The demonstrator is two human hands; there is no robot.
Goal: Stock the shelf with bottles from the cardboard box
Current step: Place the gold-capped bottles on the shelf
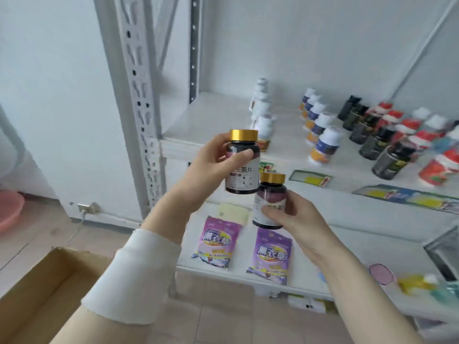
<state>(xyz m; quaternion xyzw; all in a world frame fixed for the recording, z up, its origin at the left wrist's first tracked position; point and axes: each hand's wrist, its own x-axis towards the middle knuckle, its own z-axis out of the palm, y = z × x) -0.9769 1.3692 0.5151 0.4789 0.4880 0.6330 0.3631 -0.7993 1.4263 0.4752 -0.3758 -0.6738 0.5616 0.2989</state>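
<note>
Bright, even, nearly shadowless light; soft blur throughout, wide-angle bending at the edges.

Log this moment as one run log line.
left hand: holds bottle | right hand: holds second bottle | both short of shelf

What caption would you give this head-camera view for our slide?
Left hand and right hand each hold a gold-capped bottle before a shelf of bottles.

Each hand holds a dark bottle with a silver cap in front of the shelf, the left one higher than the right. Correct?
Not quite: the caps are gold, not silver, as the head view shows. The left hand holds its dark bottle higher than the right hand holds its own, before the shelf.
</note>
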